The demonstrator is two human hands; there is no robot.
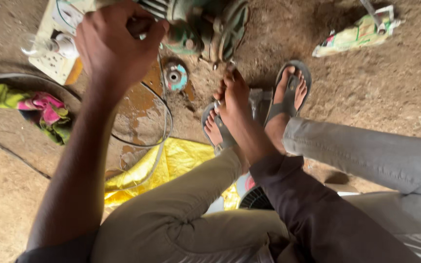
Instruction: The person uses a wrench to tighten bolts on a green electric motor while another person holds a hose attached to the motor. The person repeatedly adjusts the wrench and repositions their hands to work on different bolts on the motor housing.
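1. Nearest, at 6 o'clock, the person's knees in beige trousers [181, 214] and a dark sleeve fill the lower frame; the person appears to squat low, so balance is a risk if either hand pulls hard.
2. The right hand [235, 95], toward 12 o'clock of centre, reaches down between two feet in grey sandals [288, 92]; its grip pinches something small and metallic, though what it is I cannot tell; a slip here could jab a bare toe just beside it.
3. A yellow plastic sheet [181, 160] lies at 7 o'clock with a grey cable [164, 122] looping over it; the cable could snag an ankle or tug the machine.
4. The left hand [115, 44], at 11 o'clock, has its grip closed around a part on top of the green motor [196, 27]; the motor sits at 12 o'clock on the floor, touching that hand; if it is live, fingers near its housing could be caught or shocked.
5. A small round teal part [175, 76] lies loose just below the motor; it could roll off or be trodden into the dirt.
6. Farther out, a white socket board [54, 58] at 10 o'clock rests on bare earth; dust or damp there looks hazardous.
7. The floor [376, 87] is packed dirt, rough and littered; crumpled cloth [35, 104] lies at 9 o'clock, a printed packet [359, 34] at 1 o'clock.
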